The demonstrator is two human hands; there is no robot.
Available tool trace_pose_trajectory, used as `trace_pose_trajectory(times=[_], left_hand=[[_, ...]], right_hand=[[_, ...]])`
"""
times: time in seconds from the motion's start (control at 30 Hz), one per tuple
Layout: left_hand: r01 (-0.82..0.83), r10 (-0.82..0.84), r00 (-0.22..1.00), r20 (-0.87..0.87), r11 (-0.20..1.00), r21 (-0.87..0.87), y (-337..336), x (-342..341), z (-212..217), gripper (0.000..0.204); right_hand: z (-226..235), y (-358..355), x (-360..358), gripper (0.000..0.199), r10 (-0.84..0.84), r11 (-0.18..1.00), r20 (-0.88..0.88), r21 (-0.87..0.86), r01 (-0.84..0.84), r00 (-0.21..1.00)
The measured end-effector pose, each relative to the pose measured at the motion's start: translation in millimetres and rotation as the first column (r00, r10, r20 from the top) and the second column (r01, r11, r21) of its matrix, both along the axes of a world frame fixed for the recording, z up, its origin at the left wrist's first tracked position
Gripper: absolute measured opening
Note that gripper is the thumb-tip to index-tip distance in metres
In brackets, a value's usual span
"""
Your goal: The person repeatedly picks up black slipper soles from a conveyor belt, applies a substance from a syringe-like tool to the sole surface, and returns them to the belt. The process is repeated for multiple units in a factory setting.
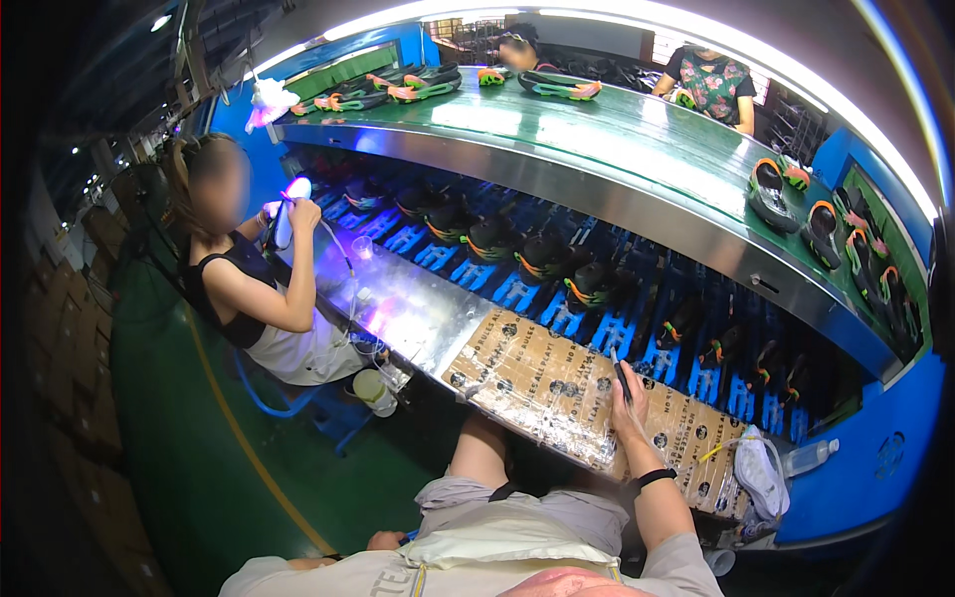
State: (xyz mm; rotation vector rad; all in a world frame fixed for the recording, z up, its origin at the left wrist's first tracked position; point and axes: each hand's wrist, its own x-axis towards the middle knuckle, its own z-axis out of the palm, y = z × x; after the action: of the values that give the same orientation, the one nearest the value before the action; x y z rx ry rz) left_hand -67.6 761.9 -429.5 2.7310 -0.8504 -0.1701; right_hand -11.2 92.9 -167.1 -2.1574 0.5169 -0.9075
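Observation:
My right hand rests over the cardboard-covered ledge. Its fingers are closed round a slim black-handled tool with a thin, pale tip pointing at the rack; its exact kind is unclear. Past that tip, blue shoe holders line the rack, and a dark shoe upper with orange and green trim sits just left of it. Low beside my lap is my left hand, near a small blue edge. Its fingers are too small and dark to read.
A green conveyor belt carries shoes above the rack. On my left a co-worker holds a glowing white shoe part. A white shoe and a clear bottle lie at the ledge's right end. Two people stand beyond the belt.

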Motion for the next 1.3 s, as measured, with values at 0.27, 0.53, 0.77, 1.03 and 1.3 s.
trace_pose_trajectory(times=[0.27,0.53,0.77,1.03,1.3], left_hand=[[-0.146,0.217,0.879,-0.425,0.970,0.193,26.7,14.4,12.7,0.052],[-0.234,0.352,0.778,-0.520,0.931,0.280,-28.9,20.6,92.8,0.049],[-0.281,0.398,0.772,-0.496,0.913,0.295,-44.3,16.8,121.8,0.046],[-0.216,0.309,0.804,-0.509,0.948,0.234,-48.1,15.4,142.1,0.040],[-0.196,0.274,0.827,-0.491,0.959,0.205,-50.3,21.2,139.1,0.039]], right_hand=[[1.5,1.9,-0.7,0.044,0.000,0.999,0.012,0.037,0.000,1.000],[-1.5,-4.6,0.0,0.044,0.020,0.999,0.035,0.042,-0.021,0.999],[-5.0,-4.3,-0.4,0.043,0.022,0.997,0.084,0.066,-0.027,0.996],[-12.4,-6.2,0.2,0.046,0.046,0.996,0.108,0.071,-0.053,0.993],[-11.3,-7.5,1.2,0.044,0.016,0.998,0.131,0.050,-0.023,0.991]])
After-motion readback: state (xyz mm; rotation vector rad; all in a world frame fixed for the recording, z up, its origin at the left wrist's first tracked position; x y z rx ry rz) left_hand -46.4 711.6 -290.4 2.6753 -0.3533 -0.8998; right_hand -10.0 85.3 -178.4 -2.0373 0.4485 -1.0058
